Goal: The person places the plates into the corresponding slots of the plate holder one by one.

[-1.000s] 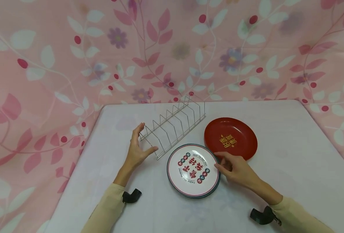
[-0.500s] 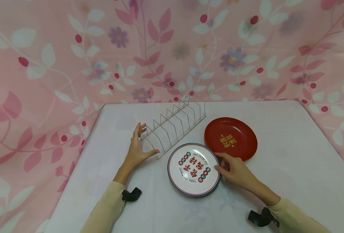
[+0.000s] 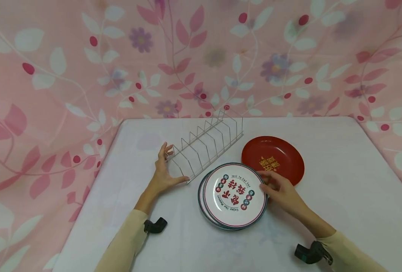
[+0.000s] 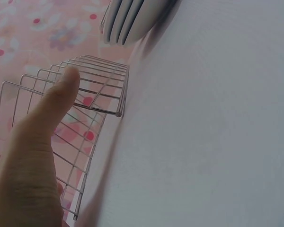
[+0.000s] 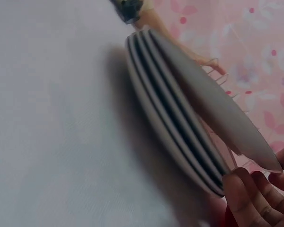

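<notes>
My left hand [image 3: 163,176] grips the near end of a wire dish rack [image 3: 215,158], thumb on one side and fingers on the other. In the left wrist view the thumb [image 4: 61,97] lies across the rack's wires. My right hand [image 3: 284,192] pinches the right edge of the top white plate [image 3: 235,194], which has red lettering and a dark rim. The right wrist view shows this plate tilted up from the stack of plates [image 5: 173,118] beneath, its gripped edge raised and the opposite edge close to the stack.
A red oval dish [image 3: 282,155] with gold characters sits behind the right hand, partly covered by the plate and hand. The table [image 3: 337,181] has a white cloth, and a pink floral curtain [image 3: 214,56] hangs at its back edge. Both wrists carry black cameras.
The top plate has risen at its right edge and shifted right off the stack, with the right hand. The left hand's fingers have closed in around the rack's end.
</notes>
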Demonstrator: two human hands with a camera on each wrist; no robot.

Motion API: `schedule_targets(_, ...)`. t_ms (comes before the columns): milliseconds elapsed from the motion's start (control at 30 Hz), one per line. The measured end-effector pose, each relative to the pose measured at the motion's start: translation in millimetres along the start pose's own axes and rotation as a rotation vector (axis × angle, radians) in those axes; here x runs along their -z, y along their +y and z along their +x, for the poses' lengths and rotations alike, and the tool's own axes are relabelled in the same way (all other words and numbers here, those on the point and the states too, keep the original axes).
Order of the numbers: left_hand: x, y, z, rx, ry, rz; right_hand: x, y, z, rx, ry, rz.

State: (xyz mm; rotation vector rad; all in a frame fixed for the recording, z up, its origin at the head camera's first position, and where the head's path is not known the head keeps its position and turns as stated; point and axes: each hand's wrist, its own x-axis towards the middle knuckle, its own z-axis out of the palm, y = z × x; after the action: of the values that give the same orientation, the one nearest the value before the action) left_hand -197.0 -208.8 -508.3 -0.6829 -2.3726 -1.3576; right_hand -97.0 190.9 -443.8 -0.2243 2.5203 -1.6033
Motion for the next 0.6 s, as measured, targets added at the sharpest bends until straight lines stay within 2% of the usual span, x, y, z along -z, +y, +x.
schedule_targets(133, 0.3, 1.9, 0.2, 0.026, -0.014, 0.033, 2.2, -2.6, 0.0, -0.01, -0.007, 0.093)
schedule_targets(367, 0.7, 3.9, -1.7, 0.082, -0.051, 0.041, 4.4, -8.3, -0.6, -0.078, -0.022, 0.258)
schedule_targets(600, 1.5, 5.5, -0.5, 0.076, -0.053, 0.049, 4.6, -12.5, -1.1, -0.045, -0.125, 0.386)
